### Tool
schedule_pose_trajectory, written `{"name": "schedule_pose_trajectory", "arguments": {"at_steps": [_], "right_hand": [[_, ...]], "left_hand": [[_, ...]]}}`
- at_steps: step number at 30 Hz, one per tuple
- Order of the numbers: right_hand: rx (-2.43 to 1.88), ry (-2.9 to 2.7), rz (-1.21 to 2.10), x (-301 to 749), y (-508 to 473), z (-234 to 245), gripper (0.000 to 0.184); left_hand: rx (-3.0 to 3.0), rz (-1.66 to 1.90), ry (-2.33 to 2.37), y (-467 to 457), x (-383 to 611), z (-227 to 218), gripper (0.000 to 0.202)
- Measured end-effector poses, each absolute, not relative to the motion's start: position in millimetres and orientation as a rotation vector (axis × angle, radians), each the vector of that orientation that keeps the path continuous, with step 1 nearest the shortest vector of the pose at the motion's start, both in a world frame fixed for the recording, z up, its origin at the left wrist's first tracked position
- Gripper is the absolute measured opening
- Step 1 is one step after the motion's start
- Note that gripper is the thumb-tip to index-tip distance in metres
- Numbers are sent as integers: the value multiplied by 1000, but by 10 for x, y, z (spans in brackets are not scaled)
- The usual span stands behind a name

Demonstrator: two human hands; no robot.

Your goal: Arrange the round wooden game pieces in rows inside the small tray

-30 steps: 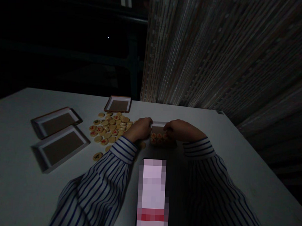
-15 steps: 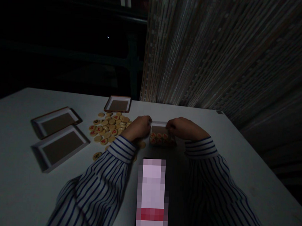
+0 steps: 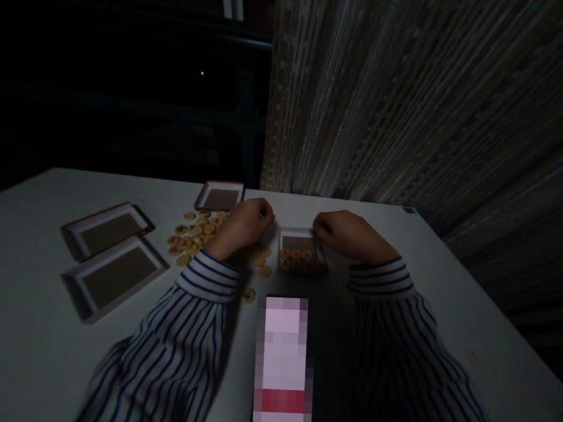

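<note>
A small open box [image 3: 301, 243] sits on the white table [image 3: 33, 349], with a row of round wooden game pieces [image 3: 295, 256] laid along its near side. My right hand [image 3: 343, 232] rests at the box's far right corner, fingers curled against the rim. My left hand [image 3: 243, 225] hovers left of the box, fingers curled, above a pile of loose round pieces [image 3: 191, 235] marked in red. What its fingers hold, if anything, is hidden. Striped sleeves cover both arms.
Two flat rectangular trays [image 3: 115, 275] [image 3: 106, 228] lie at the left, and a smaller tray [image 3: 220, 196] stands behind the pile. A few stray pieces [image 3: 248, 295] lie near the box. A ribbed curtain-like wall [image 3: 408, 98] rises behind the table's far edge.
My left hand has drawn away from the box to the left, over the loose pieces. My right hand has shifted from the box's top to its far right corner, uncovering the inside.
</note>
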State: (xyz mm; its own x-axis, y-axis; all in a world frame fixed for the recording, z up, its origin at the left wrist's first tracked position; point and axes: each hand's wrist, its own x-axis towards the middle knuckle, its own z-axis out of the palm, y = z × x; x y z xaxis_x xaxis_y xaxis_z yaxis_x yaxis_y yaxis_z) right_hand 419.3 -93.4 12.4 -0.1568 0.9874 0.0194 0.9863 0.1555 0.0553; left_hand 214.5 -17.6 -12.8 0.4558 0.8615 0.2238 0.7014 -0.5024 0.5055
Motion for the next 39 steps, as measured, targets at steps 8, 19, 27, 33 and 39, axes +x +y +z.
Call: {"name": "schedule_pose_trajectory", "arguments": {"at_steps": [8, 19, 27, 33, 39], "right_hand": [[2042, 2399, 146, 4152, -990, 215, 29], [2048, 2502, 117, 4072, -1054, 295, 30], [2029, 2529, 131, 4039, -1053, 304, 29], [2052, 2544, 108, 4019, -1080, 343, 28], [2042, 2612, 154, 4051, -1105, 355, 26]], "left_hand": [[2294, 810, 1327, -150, 1938, 34, 24], [2216, 938, 1372, -260, 1732, 273, 28], [2234, 976, 1407, -321, 1685, 370, 27], [2261, 969, 1450, -415, 1691, 418, 28], [2331, 929, 1406, -503, 1677, 328, 31]]}}
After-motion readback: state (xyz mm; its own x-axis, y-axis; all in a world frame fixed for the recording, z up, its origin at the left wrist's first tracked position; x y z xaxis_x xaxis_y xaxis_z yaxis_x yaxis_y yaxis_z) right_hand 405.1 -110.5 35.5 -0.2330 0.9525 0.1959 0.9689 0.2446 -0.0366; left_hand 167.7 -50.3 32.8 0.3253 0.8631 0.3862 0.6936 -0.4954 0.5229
